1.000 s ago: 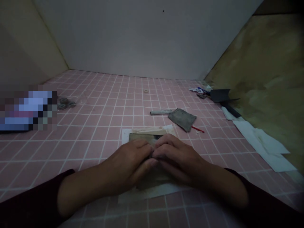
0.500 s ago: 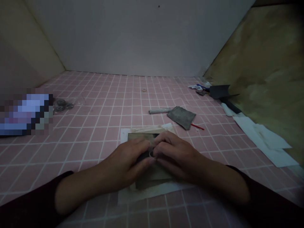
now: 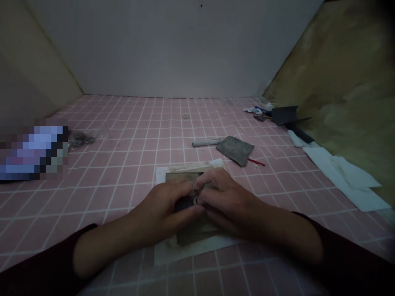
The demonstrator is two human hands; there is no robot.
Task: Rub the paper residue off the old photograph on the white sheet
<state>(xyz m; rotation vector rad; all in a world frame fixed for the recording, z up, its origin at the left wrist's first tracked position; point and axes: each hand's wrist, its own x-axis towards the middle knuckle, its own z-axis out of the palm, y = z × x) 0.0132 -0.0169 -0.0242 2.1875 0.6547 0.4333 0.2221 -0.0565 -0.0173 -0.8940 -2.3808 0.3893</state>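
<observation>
My left hand (image 3: 168, 207) and my right hand (image 3: 230, 203) meet at the centre of the view, fingertips nearly touching. Between them is a small pale ring (image 3: 195, 200), pinched by the right fingers, with the left thumb and fingers against it. Part of it is hidden by the fingers. Under the hands lies a grey-brown sandpaper-like sheet (image 3: 193, 237) with a dark patch near the left fingers. Beneath that sheet is white paper (image 3: 163, 255) with brown dusty smears.
Further back lie a grey folded cloth-like piece (image 3: 236, 150), a pale tube (image 3: 206, 142), a red stick (image 3: 256, 162) and another ring (image 3: 185, 116). Bagged rings (image 3: 80, 139) are left; a black scoop (image 3: 284, 115) and white sheets (image 3: 338, 174) are right.
The view has shifted slightly. The right fingers have moved a little up and left around the small ring; both hands stay together over the sheet.
</observation>
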